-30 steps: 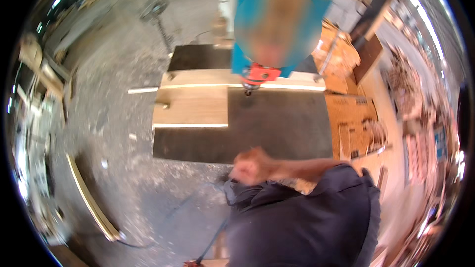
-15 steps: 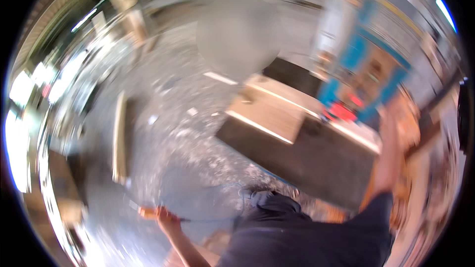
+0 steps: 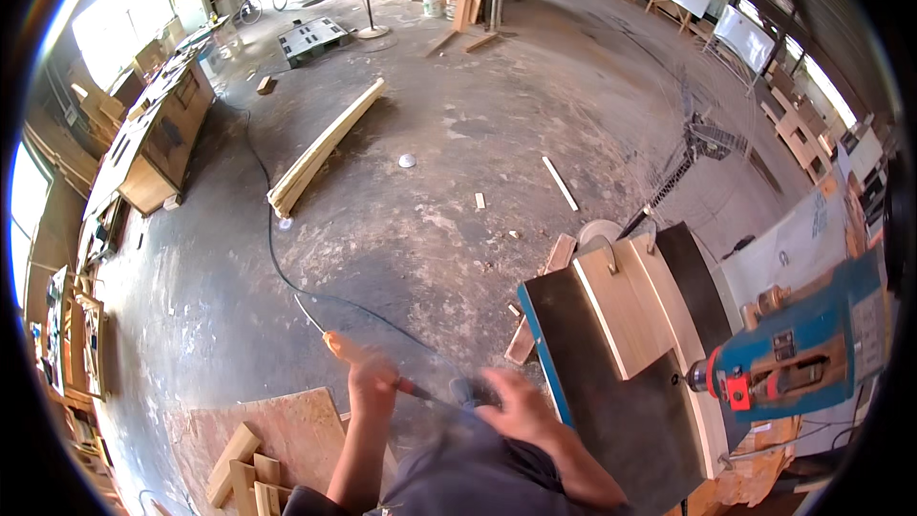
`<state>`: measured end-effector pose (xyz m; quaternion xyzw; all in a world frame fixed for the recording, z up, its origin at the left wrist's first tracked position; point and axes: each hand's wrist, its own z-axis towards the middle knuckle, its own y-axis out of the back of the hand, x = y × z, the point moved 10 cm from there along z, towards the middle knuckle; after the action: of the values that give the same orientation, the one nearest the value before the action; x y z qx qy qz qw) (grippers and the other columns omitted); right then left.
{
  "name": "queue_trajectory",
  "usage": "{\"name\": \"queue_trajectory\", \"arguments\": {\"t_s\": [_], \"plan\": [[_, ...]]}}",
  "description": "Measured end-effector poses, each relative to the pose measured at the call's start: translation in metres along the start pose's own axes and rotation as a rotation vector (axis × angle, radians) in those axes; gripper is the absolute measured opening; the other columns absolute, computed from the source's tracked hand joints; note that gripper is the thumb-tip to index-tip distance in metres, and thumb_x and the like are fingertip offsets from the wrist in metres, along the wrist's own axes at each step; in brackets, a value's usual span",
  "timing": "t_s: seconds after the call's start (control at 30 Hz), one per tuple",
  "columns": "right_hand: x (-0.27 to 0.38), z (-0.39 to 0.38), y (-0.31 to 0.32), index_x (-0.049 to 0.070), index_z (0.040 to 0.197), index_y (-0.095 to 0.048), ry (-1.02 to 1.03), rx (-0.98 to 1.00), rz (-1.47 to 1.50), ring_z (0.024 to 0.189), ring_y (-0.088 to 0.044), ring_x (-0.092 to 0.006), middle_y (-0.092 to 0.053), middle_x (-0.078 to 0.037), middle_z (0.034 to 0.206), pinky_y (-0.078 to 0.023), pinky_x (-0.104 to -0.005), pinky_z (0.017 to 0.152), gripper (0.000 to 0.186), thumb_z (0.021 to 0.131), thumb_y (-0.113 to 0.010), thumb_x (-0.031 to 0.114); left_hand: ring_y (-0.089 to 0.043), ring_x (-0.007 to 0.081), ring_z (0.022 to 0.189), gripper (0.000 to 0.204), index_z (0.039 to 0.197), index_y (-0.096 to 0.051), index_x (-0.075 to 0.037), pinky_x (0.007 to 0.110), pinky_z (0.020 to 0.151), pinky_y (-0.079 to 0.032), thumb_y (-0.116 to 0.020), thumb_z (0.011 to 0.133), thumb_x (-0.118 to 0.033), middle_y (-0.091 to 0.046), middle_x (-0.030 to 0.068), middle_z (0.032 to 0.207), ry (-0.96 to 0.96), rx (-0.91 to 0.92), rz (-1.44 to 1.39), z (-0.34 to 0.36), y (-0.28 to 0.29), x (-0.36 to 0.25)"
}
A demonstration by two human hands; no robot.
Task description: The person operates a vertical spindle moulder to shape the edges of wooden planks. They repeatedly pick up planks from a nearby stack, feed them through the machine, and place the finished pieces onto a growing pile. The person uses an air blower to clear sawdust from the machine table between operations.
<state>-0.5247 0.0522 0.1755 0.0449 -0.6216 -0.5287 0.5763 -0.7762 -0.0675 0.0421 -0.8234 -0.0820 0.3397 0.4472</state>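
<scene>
In my left hand is an orange air blow gun with a thin metal nozzle pointing up and to the left. My fingers are closed around its body, and a reddish fitting shows below the hand. My right hand, smeared by motion, is in front of my body with thumb and fingers apart and nothing visible in it. To its right stands a dark machine table with a blue edge. A pale wooden board lies on it against a wooden fence. Beside them is the blue machine head.
A dark hose runs over the floor. Long timber lies ahead, and cut wood blocks rest on a panel at lower left. A caged fan stands beyond the machine; a workbench is at far left.
My view has swung right. My right hand has come away from the machine's side to in front of my body. The blow gun stays in my left hand, now nearer my middle.
</scene>
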Motion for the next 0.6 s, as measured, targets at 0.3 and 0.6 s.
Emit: {"name": "queue_trajectory", "arguments": {"t_s": [0.3,0.6], "plan": [[0.043,0.132,-0.185,0.005,0.136,-0.066,0.109,0.711,0.711,0.102,-0.073,-0.0275,-0.076,-0.015,0.113,-0.056,-0.0407,0.089,0.037,0.103,-0.068,0.021,-0.058,0.0259,0.13,0.063,0.153,-0.047,-0.004,0.042,0.111,-0.048,-0.072,0.094,-0.006,-0.053,0.0129,0.148,-0.479,-0.12,0.438,-0.025,-0.082,-0.118],[0.022,0.424,-0.065,0.009,0.093,-0.059,0.026,-0.142,1.903,0.071,-0.05,-0.0133,-0.055,-0.002,0.077,-0.04,-0.0313,0.066,0.029,0.113,-0.057,0.031,-0.059,0.0289,0.13,0.059,0.158,-0.048,-0.01,0.043,0.108,-0.047,-0.068,0.105,-0.022,-0.057,0.014,0.152,-0.426,-0.229,1.128,-0.021,0.024,-0.114]]}}
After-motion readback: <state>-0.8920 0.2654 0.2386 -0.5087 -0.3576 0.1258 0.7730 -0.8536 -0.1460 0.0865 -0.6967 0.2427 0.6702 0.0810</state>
